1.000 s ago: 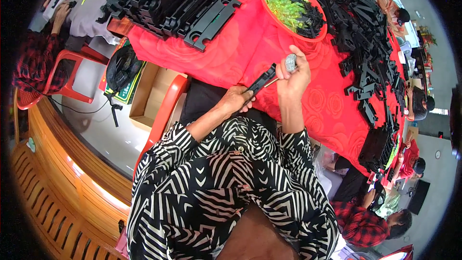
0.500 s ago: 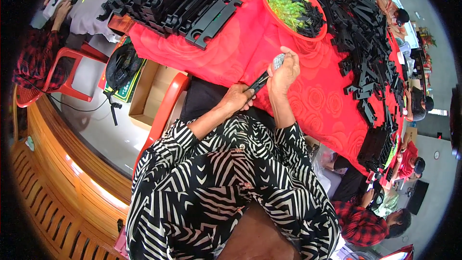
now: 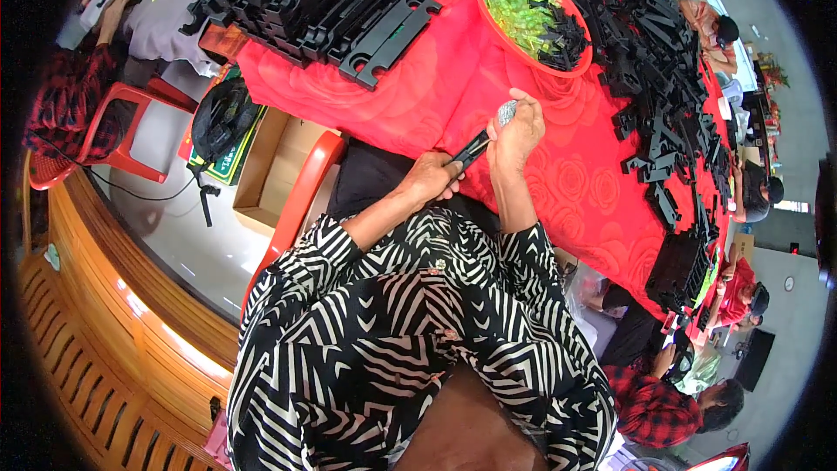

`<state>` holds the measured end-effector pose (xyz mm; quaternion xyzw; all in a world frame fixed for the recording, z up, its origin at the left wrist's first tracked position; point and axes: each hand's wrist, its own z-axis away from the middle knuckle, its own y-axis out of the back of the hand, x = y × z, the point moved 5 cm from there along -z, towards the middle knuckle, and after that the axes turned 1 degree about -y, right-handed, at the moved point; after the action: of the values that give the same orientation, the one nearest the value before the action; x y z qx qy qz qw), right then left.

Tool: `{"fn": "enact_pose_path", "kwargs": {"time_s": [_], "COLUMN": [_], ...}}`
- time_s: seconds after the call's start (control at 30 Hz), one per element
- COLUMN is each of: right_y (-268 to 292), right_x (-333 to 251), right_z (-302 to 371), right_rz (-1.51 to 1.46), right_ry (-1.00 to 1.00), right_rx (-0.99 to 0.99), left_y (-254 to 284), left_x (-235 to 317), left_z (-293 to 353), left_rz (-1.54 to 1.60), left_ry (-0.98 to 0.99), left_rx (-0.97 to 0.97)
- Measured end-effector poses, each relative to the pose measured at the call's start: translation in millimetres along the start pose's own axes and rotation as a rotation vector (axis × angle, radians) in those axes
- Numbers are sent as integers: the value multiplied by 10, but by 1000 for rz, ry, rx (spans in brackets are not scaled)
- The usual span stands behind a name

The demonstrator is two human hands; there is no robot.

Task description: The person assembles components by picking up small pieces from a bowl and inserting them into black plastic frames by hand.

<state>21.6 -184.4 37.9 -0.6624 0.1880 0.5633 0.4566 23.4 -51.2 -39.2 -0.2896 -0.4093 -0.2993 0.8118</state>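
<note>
My left hand [image 3: 429,178] is closed around the near end of a long black plastic piece [image 3: 472,149], held in front of my body at the table's edge. The piece slants up and to the right, its far end reaching my right hand [image 3: 519,137]. My right fingers are closed around a small tool with a rounded, silvery, crinkled end [image 3: 506,112]; its working tip is hidden by the hand. Beyond my hands stands an orange-red basin [image 3: 586,59] holding yellow-green clear pieces [image 3: 520,10] and small black parts.
Stacked black plastic frames [image 3: 397,35] stand on the red rose-patterned tablecloth [image 3: 571,181], far left. A large heap of black parts [image 3: 649,61] spreads along the right. A red chair [image 3: 305,183] is at my left. Other people sit around, one in a red checked shirt [image 3: 654,406].
The view has shifted very slightly. Both hands keep their hold on the black piece and the silvery tool, almost in the same place.
</note>
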Motion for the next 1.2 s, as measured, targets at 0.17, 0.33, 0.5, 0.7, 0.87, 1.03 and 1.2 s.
{"fn": "enact_pose_path", "kwargs": {"time_s": [0.17, 0.33, 0.5, 0.7, 0.87, 1.03, 1.2], "right_y": [4, 8, 16, 65, 89, 75, 11], "right_x": [-25, -54, -47, 19, -30, -60, -110], "right_z": [33, 78, 79, 90, 60, 87, 137], "right_rz": [2, 25, 45, 21, 12, 57, 139], "right_ry": [40, 74, 98, 78, 89, 107, 157], "right_rx": [22, 66, 67, 77, 71, 85, 79], "left_y": [-13, -12, -11, -30, -39, -34, -16], "left_x": [16, 9, 2, -20, 32, 25, 8], "left_z": [9, 6, 4, -17, 12, 10, 19], "left_rz": [-12, -37, -14, -19, -68, -66, -70], "left_ry": [7, -4, -8, -21, -20, -48, -40], "left_rx": [-18, 7, 13, 16, 38, 93, 92]}}
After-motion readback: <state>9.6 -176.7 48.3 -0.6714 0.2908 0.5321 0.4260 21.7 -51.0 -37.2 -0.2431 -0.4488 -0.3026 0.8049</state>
